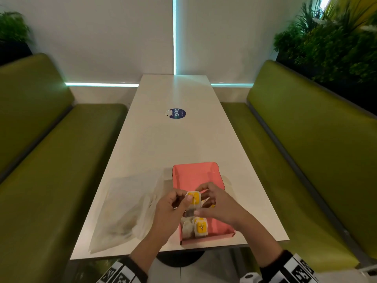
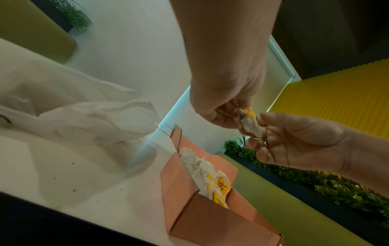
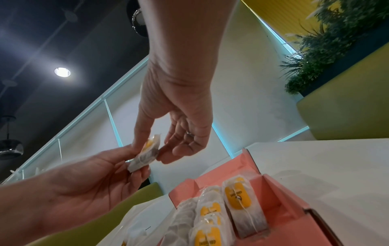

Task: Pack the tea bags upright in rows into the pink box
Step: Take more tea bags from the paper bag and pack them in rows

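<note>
Both hands hold one tea bag [image 1: 193, 199], white with a yellow tag, just above the open pink box [image 1: 195, 174]. My left hand [image 1: 186, 198] pinches its left edge, and my right hand [image 1: 201, 201] pinches its right side between thumb and fingers. The left wrist view shows that tea bag [image 2: 250, 123] between the left hand [image 2: 235, 116] and the right hand [image 2: 258, 133]. In the right wrist view the right hand [image 3: 151, 151] grips it from above. Several tea bags [image 1: 201, 227] stand in rows at the near end of the box [image 3: 284, 199].
A crumpled clear plastic bag [image 1: 126, 205] lies on the white table [image 1: 163, 144] left of the box. A round blue sticker [image 1: 177, 113] sits mid-table. Green benches [image 1: 306, 160] run along both sides. The far half of the box holds nothing.
</note>
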